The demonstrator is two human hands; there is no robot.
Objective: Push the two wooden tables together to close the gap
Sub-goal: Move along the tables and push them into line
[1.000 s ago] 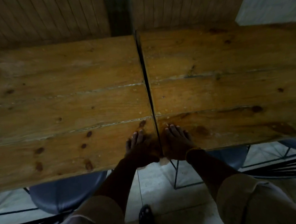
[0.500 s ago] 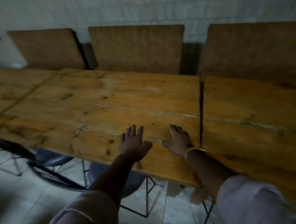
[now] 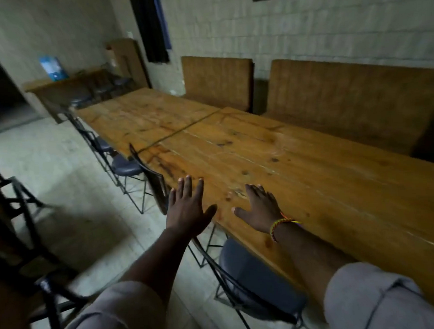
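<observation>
A long wooden table (image 3: 299, 165) runs from the lower right toward the back left. A second wooden table (image 3: 138, 113) stands end to end with it, and a thin dark seam (image 3: 181, 131) separates them. My left hand (image 3: 188, 208) hovers with fingers spread over the near table's front edge, holding nothing. My right hand (image 3: 259, 210), with a braided band at the wrist, is spread flat low over the tabletop; I cannot tell whether it touches the wood.
Dark metal chairs with blue seats (image 3: 257, 275) (image 3: 125, 166) line the tables' front side. Brown cushioned benches (image 3: 358, 99) (image 3: 218, 81) stand against the tiled wall behind. Another chair (image 3: 25, 214) stands at the left. A counter with stools (image 3: 66, 89) is at the back.
My view has swung left and up from the seam I was pressing. Both hands left the table edges at that gap and now spread out further left along the table.
</observation>
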